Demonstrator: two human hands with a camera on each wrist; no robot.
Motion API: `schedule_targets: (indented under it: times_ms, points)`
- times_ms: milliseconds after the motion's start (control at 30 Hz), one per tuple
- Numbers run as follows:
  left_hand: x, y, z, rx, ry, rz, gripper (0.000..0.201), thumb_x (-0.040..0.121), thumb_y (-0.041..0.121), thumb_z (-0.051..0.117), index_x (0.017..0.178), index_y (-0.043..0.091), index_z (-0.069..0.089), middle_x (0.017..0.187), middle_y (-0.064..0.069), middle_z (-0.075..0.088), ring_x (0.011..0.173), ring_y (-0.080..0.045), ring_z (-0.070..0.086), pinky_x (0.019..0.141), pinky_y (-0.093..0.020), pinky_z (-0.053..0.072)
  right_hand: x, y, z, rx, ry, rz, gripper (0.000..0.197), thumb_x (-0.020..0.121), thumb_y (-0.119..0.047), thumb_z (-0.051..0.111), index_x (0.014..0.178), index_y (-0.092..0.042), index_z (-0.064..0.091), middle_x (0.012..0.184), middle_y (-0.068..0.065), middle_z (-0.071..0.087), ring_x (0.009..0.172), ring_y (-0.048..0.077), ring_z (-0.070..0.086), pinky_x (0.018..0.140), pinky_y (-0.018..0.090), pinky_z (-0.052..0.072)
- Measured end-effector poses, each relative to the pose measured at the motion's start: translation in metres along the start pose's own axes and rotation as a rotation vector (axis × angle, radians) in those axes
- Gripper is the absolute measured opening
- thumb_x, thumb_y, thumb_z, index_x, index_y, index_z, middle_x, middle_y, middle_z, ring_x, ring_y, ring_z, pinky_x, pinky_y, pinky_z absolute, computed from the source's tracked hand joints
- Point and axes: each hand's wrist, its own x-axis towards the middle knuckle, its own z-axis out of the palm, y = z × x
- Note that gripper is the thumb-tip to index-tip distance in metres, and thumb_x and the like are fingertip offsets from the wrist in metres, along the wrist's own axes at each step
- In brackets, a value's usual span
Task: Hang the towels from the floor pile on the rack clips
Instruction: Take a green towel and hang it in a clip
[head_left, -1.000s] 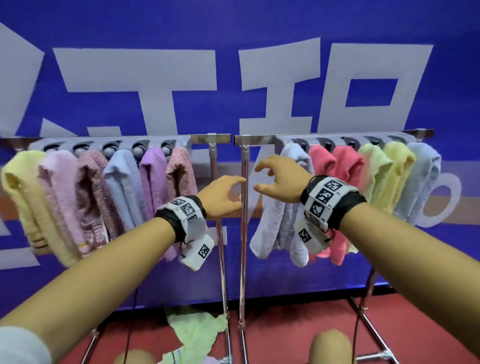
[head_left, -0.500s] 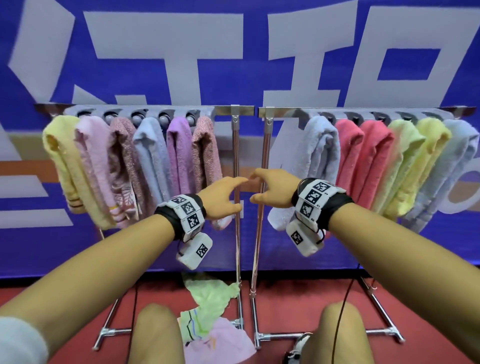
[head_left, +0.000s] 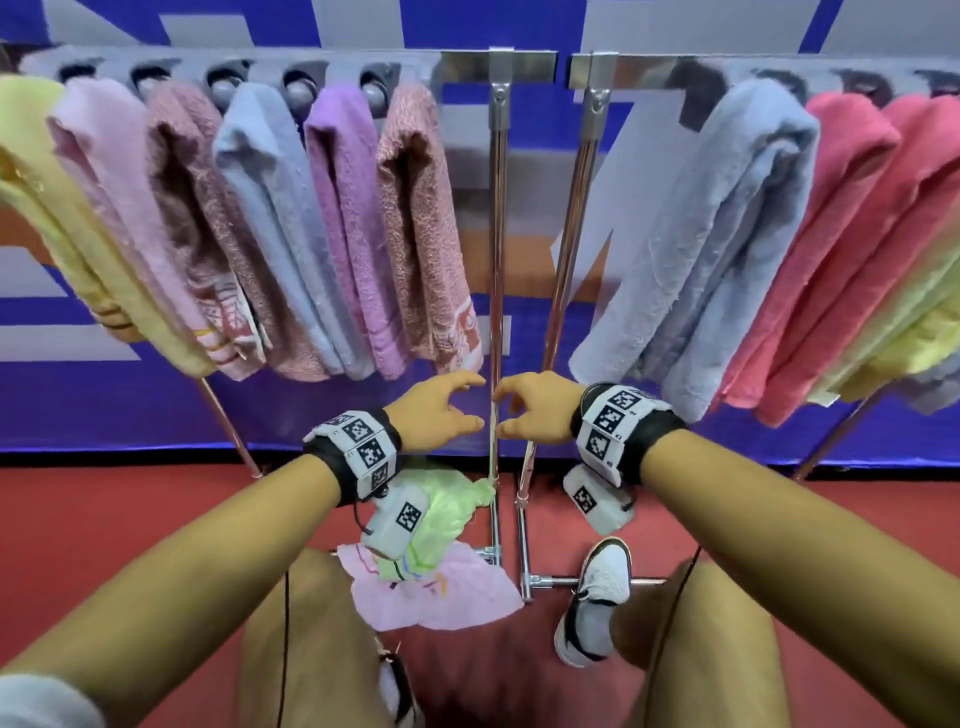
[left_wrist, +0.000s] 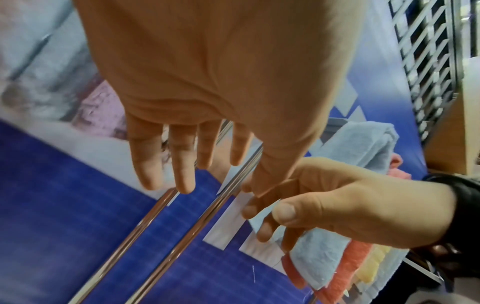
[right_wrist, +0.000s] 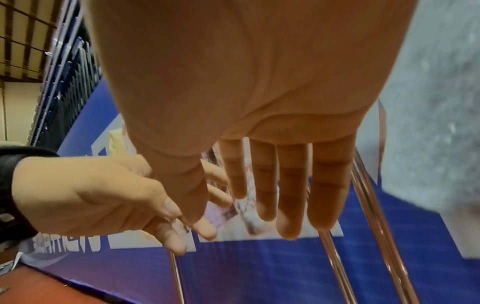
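Down on the red floor (head_left: 130, 519), right at the foot of the two racks, sits the pile: a light green towel (head_left: 447, 512) lying on top of a pink towel (head_left: 441, 597). One thin corner of the green one runs up along the left rack's chrome post (head_left: 497, 234).

Both hands hang in front of the posts, close together but holding nothing. Left hand (head_left: 434, 413) has its fingers loosely spread and relaxed, and the left wrist view shows them (left_wrist: 182, 164) hanging straight. Right hand (head_left: 535, 410) is the same deal, fingers (right_wrist: 288, 195) straight and slightly apart, thumb near the left hand's thumb.

Up top, the left rack (head_left: 311, 67) carries six towels on its clips: yellow, pale pink, mauve, blue, purple and a salmon one (head_left: 426, 234) nearest the post. Over on the right rack (head_left: 779, 67) there's a blue towel (head_left: 727, 234) first, then two coral ones and yellow-green ones at the edge.

A white sneaker (head_left: 597, 587) rests on the right rack's base bar.
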Motion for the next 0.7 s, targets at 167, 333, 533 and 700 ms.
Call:
schedule_targets:
  times_ms: [167, 333, 533, 700]
  points:
    - [0.026, -0.041, 0.032, -0.192, 0.012, -0.146, 0.045, 0.088, 0.015, 0.071, 0.13, 0.02, 0.055, 0.131, -0.005, 0.052, 0.089, -0.028, 0.062, 0.068, -0.029, 0.05, 0.052, 0.025, 0.052, 0.084, -0.104, 0.035, 0.045, 0.085, -0.04, 0.068, 0.124, -0.019, 0.059, 0.115, 0.004, 0.066, 0.106, 0.025, 0.062, 0.094, 0.035, 0.05]
    - [0.05, -0.085, 0.06, -0.579, 0.111, -0.429, 0.031, 0.09, 0.011, 0.067, 0.116, 0.024, 0.056, 0.126, -0.005, 0.055, 0.083, -0.014, 0.063, 0.064, -0.028, 0.051, 0.097, 0.046, 0.106, 0.244, -0.191, 0.105, 0.034, 0.084, -0.036, 0.071, 0.113, -0.02, 0.063, 0.104, 0.001, 0.069, 0.1, 0.021, 0.064, 0.09, 0.03, 0.051]
    - [0.069, -0.139, 0.06, -0.966, 0.235, -0.667, 0.017, 0.093, 0.015, 0.061, 0.106, 0.025, 0.058, 0.101, 0.0, 0.059, 0.092, -0.021, 0.064, 0.072, -0.033, 0.051, 0.15, 0.041, 0.175, 0.384, -0.23, 0.175, 0.013, 0.082, -0.031, 0.072, 0.09, -0.027, 0.063, 0.095, 0.001, 0.07, 0.09, 0.02, 0.066, 0.084, 0.028, 0.053]
    - [0.071, -0.201, 0.04, -1.285, 0.4, -0.847, 0.019, 0.095, 0.019, 0.053, 0.077, 0.019, 0.047, 0.076, 0.001, 0.042, 0.067, -0.013, 0.052, 0.054, -0.025, 0.042, 0.191, 0.016, 0.231, 0.414, -0.309, 0.2, 0.014, 0.077, -0.027, 0.069, 0.068, -0.03, 0.059, 0.079, -0.008, 0.063, 0.089, 0.021, 0.066, 0.084, 0.027, 0.052]
